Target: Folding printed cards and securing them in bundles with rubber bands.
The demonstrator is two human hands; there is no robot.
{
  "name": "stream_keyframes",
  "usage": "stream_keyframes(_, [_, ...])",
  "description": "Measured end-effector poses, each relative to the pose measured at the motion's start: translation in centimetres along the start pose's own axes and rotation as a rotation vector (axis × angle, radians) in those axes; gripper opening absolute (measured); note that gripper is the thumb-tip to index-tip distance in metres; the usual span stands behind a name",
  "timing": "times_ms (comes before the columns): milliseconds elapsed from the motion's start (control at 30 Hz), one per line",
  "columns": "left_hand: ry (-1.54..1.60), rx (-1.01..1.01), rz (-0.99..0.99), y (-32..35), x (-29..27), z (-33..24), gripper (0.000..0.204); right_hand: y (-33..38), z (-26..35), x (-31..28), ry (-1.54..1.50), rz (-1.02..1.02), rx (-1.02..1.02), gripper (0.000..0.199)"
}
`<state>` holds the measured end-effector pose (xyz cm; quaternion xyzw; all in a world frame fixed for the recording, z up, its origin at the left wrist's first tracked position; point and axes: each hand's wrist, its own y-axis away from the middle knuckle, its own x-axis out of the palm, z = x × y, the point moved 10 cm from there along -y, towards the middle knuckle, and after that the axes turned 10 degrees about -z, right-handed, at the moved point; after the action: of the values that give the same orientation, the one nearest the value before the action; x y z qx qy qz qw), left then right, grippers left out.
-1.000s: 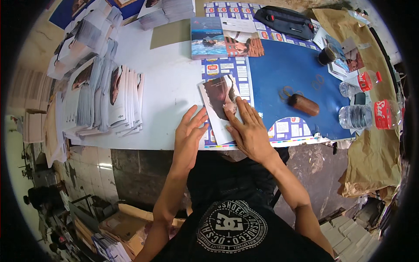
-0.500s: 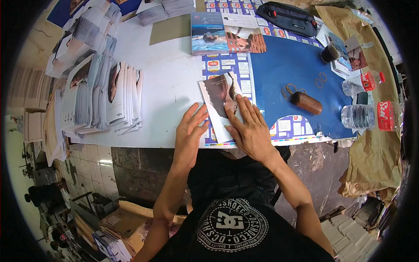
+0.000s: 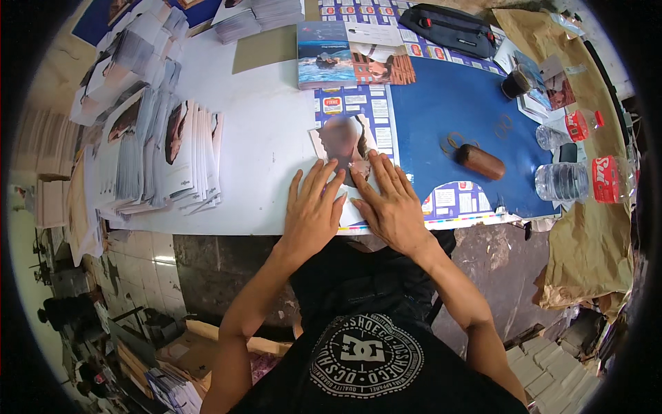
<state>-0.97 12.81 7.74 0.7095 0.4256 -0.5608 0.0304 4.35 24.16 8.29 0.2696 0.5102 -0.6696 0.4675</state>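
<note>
A folded leaflet (image 3: 340, 136) with a printed picture lies at the front middle of the table, on a blue-and-white printed sheet (image 3: 376, 114). My left hand (image 3: 312, 210) rests palm down over its lower left part, fingers stretched out. Beside it, my right hand (image 3: 394, 210) lies flat along the leaflet's right side, fingers extended and slightly apart. The two hands hide the leaflet's lower part. Just beyond it sits a pile of flat printed sheets (image 3: 324, 62) with a swimmer picture.
Folded leaflets (image 3: 131, 145) stand in stacks on the left. To the right are a brown cylinder (image 3: 481, 162), rubber bands (image 3: 503, 125), a cup of dark liquid (image 3: 515, 84) and two plastic bottles (image 3: 562, 182). A black bag (image 3: 448, 30) lies at the back.
My left hand has moved right and come down flat onto the leaflet from beside it. My right hand stays pressed on it. The view has shifted slightly.
</note>
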Motion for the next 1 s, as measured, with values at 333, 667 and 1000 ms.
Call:
stream_keyframes(333, [0.013, -0.038, 0.011, -0.1, 0.1, 0.2, 0.041, 1.5, -12.0, -10.3, 0.378, -0.290, 0.363, 0.064])
stream_keyframes(667, [0.020, -0.033, -0.005, -0.1, -0.1, 0.3, 0.041, -1.1, -12.1, -11.7, 0.428, -0.327, 0.325, 0.049])
stream_keyframes(1000, [0.023, -0.035, 0.009, -0.2, -0.3, 0.3, 0.041, -3.0, -1.2, -1.2, 0.188, -0.079, 0.026, 0.037])
